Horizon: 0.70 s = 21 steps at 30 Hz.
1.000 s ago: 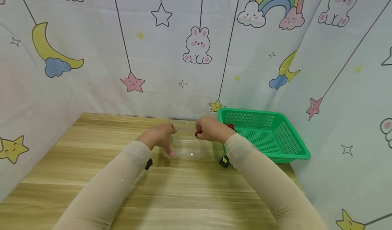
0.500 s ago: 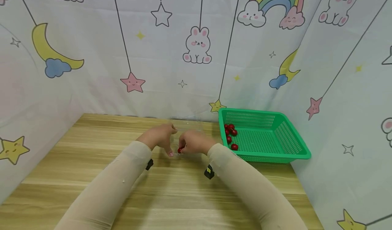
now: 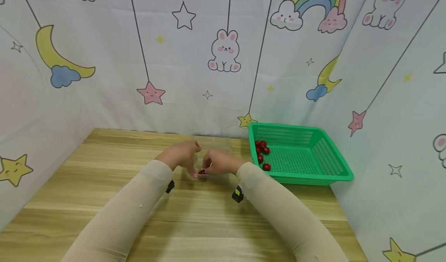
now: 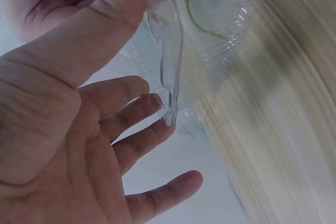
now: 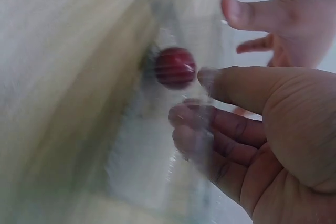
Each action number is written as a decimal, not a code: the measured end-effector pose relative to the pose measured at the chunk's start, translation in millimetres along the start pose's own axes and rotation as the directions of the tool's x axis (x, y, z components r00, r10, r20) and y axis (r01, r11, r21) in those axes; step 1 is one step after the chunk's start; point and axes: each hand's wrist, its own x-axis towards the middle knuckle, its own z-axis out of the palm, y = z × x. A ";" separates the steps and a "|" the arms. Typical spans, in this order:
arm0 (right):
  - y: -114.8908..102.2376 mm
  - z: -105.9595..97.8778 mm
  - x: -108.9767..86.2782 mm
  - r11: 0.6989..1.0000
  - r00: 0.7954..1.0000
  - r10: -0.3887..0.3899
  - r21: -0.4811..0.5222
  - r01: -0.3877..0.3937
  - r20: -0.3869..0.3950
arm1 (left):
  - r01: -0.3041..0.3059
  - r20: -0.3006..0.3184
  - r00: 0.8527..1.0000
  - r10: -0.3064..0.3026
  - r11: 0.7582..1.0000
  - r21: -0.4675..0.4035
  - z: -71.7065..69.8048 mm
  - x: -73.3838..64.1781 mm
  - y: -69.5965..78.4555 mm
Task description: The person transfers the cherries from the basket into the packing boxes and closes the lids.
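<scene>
On the tabletop point(image 3: 191, 223), a clear plastic container point(image 5: 147, 166) sits between the two hands. One red cherry point(image 5: 176, 68) is inside, toward the near left corner; its green stem shows in the left wrist view. Right grip point(image 3: 223, 162): released, thumb tip just beside the cherry, blurred in the wrist view. Left grip point(image 3: 181, 154): not clenched; fingers spread, some fingertips touching the container's edge. Green basket point(image 3: 334, 153) stands to the right, several loose cherries point(image 3: 266, 150) gathered along its left side. Patterned cloth point(image 3: 188, 72) hangs behind. Pale sleeves point(image 3: 122, 211) on both forearms.
</scene>
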 end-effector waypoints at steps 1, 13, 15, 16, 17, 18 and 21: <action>0.4 -2.8 -2.2 1.000 1.000 0.005 0.008 -0.005 0.003 | 0.001 0.000 1.000 -0.001 1.000 -0.003 -0.2 -0.2 0.6; 13.9 -62.6 -66.2 0.988 0.978 0.148 0.058 -0.141 -0.144 | 0.006 -0.007 1.000 -0.006 1.000 0.001 -1.9 -4.0 3.9; 21.4 -70.3 -80.1 0.982 0.967 0.183 0.084 -0.171 -0.177 | 0.003 -0.014 1.000 -0.003 1.000 0.001 -1.4 -4.6 3.8; 24.4 -74.1 -87.2 0.978 0.961 0.202 0.096 -0.186 -0.192 | 0.002 -0.018 1.000 -0.002 1.000 0.001 -1.0 -4.9 3.8; 28.4 -77.4 -93.6 0.974 0.954 0.220 0.103 -0.202 -0.206 | 0.002 -0.022 1.000 -0.002 1.000 0.001 -0.7 -5.0 3.8; 32.8 -80.3 -99.9 0.969 0.946 0.240 0.116 -0.219 -0.218 | 0.000 -0.024 1.000 0.000 1.000 -0.001 -0.6 -5.4 4.0; 45.0 -87.2 -117.8 0.949 0.924 0.304 0.154 -0.274 -0.233 | -0.003 -0.028 1.000 0.003 1.000 -0.006 -0.3 -5.5 3.5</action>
